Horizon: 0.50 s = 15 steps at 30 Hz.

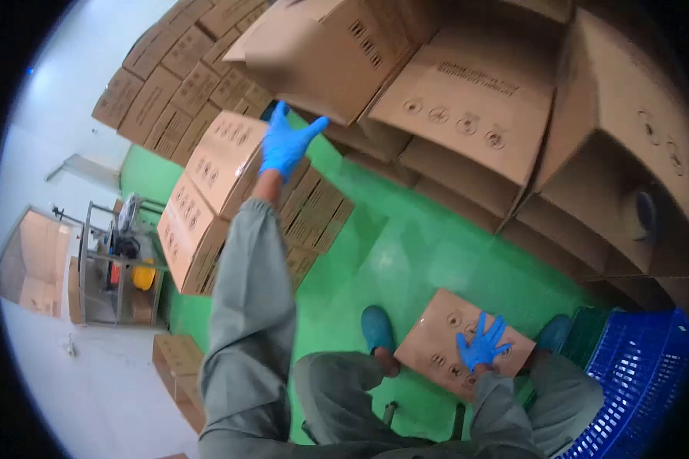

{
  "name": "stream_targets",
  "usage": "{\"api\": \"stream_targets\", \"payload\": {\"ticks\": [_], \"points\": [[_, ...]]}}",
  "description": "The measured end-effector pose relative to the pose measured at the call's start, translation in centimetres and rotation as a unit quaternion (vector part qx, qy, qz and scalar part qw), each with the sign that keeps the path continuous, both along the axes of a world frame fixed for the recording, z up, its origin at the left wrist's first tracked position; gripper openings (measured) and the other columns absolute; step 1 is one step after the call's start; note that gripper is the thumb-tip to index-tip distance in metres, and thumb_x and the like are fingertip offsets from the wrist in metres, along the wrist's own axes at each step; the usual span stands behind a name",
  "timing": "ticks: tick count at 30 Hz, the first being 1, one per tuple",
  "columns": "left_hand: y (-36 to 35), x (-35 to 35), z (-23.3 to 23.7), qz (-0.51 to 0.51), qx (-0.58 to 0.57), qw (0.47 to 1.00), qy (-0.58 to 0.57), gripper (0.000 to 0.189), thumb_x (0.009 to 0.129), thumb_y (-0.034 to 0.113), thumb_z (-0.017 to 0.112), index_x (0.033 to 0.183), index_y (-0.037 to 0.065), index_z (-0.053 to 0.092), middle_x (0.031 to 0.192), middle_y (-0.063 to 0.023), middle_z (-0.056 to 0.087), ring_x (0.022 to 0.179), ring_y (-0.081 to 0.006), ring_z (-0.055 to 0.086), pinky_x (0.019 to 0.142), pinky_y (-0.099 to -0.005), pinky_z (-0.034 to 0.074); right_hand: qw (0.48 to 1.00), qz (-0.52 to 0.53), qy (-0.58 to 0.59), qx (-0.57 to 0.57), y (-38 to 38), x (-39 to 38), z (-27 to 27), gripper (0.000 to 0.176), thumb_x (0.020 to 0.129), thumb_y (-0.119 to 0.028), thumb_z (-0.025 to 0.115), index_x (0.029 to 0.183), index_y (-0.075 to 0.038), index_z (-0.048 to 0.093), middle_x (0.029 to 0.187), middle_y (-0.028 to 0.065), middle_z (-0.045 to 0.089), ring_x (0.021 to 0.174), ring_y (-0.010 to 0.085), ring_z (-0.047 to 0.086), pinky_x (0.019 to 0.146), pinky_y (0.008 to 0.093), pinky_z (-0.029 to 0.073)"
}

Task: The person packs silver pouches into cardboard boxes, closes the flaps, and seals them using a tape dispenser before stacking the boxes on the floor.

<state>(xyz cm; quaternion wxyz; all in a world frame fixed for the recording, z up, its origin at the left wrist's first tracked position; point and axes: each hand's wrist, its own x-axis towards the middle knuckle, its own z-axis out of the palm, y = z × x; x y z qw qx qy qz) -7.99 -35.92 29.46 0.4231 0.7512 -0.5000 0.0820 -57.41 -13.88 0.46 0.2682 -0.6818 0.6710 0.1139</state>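
My left hand (285,144), in a blue glove, is stretched out at the upper middle with its fingers spread. It is beside the stacked cartons (218,164) and below the corner of an upright open carton (314,69); whether it touches either, I cannot tell. Low in the view, my right hand (482,344), also in a blue glove, lies with fingers spread on top of a brown carton (429,329). That carton is between my feet on the green floor, and printed symbols show on its face.
Open cartons (467,99) are stacked along the upper right. A blue plastic crate (643,375) stands at the lower right. More cartons (168,99) are piled at the upper left. A metal cart (103,268) with a yellow item stands at the left by the wall.
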Motion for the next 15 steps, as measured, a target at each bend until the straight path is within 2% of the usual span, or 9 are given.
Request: {"api": "stream_targets", "payload": {"ticks": [2,4,6,7,8,10,12,14,15], "points": [[-6.4,-1.1,-1.9,-0.019,-0.088,0.994,0.062,0.057,0.079,0.036,0.078,0.114,-0.006,0.062,0.116,-0.0167,0.067,0.101,-0.0262,0.064,0.089,-0.0396,0.049,1.0,-0.008,-0.018,0.024,0.0,0.1,0.7,0.092,0.083,-0.068,0.051,0.156,-0.024,0.017,0.159,0.0255,0.0,0.148,0.0428,-0.003,0.101,0.0798,-0.001],[-8.9,-1.7,-0.1,-0.028,-0.061,0.951,0.303,0.044,0.08,0.034,0.077,0.098,-0.005,0.067,0.102,-0.0123,0.07,0.086,-0.0206,0.063,0.079,-0.0399,0.05,0.999,-0.031,-0.032,0.013,-0.2,-0.2,0.4,0.092,0.082,-0.068,0.052,0.156,-0.025,0.017,0.16,0.0252,0.0,0.148,0.0426,-0.003,0.101,0.08,-0.001],[-8.5,-1.6,3.2,0.062,-0.079,0.994,0.046,0.04,0.086,0.034,0.067,0.077,-0.004,0.063,0.077,-0.0151,0.065,0.07,-0.0204,0.057,0.069,-0.0428,0.049,0.997,-0.035,-0.056,0.03,0.6,-1.0,-0.3,0.093,0.082,-0.068,0.052,0.156,-0.025,0.017,0.16,0.025,-0.001,0.148,0.0425,-0.003,0.101,0.0802,-0.001],[-7.2,-1.8,6.8,0.131,-0.059,0.99,-0.001,0.042,0.088,0.037,0.063,0.082,-0.004,0.063,0.081,-0.0191,0.065,0.07,-0.0221,0.056,0.07,-0.043,0.048,0.997,-0.028,-0.066,0.016,0.9,-1.2,-0.8,0.095,0.081,-0.068,0.054,0.156,-0.025,0.015,0.16,0.0243,-0.002,0.148,0.0429,-0.003,0.101,0.0803,-0.002],[-6.1,-1.3,9.9,0.11,-0.145,0.983,-0.02,0.042,0.091,0.036,0.06,0.086,-0.005,0.062,0.084,-0.0207,0.066,0.073,-0.0232,0.057,0.071,-0.0432,0.047,0.997,-0.021,-0.079,-0.005,0.6,-1.1,-1.1,0.098,0.079,-0.068,0.056,0.156,-0.025,0.014,0.16,0.0236,-0.004,0.147,0.0434,-0.004,0.101,0.0803,-0.003],[-1.9,-0.2,17.8,0.038,-0.18,0.982,-0.051,0.039,0.096,0.033,0.055,0.095,-0.006,0.063,0.088,-0.0197,0.067,0.077,-0.0226,0.058,0.073,-0.041,0.047,0.996,-0.011,-0.086,0.009,0.4,-1.3,-0.5,0.098,0.079,-0.069,0.056,0.156,-0.026,0.013,0.16,0.0241,-0.002,0.147,0.0434,-0.003,0.1,0.081,-0.001],[5.7,-6.4,25.3,-0.037,-0.099,0.994,0.008,0.034,0.099,0.029,0.054,0.098,-0.004,0.064,0.088,-0.0108,0.066,0.079,-0.0128,0.056,0.073,-0.0323,0.047,0.994,0.001,-0.101,0.035,0.1,-2.0,0.0,0.101,0.078,-0.072,0.055,0.156,-0.026,0.011,0.16,0.0245,-0.001,0.148,0.0425,-0.003,0.099,0.0823,0.003],[12.6,-11.2,27.4,-0.098,-0.054,0.993,-0.035,0.032,0.1,0.026,0.053,0.1,-0.005,0.063,0.086,-0.0093,0.065,0.079,-0.0102,0.054,0.073,-0.0294,0.047,0.993,0.026,-0.107,0.037,0.0,-2.5,-1.6,0.102,0.076,-0.073,0.056,0.156,-0.023,0.016,0.158,0.0272,0.003,0.146,0.0462,0.005,0.105,0.0767,0.01],[16.0,-14.3,27.6,-0.072,-0.033,0.994,-0.074,0.032,0.1,0.025,0.054,0.099,-0.005,0.062,0.085,-0.0093,0.065,0.078,-0.0098,0.053,0.073,-0.0297,0.047,0.992,0.035,-0.11,0.047,-0.7,-2.6,-2.7,0.093,0.079,-0.072,0.052,0.153,-0.021,0.023,0.157,0.0259,0.01,0.144,0.0457,0.012,0.107,0.0699,0.016]]}}
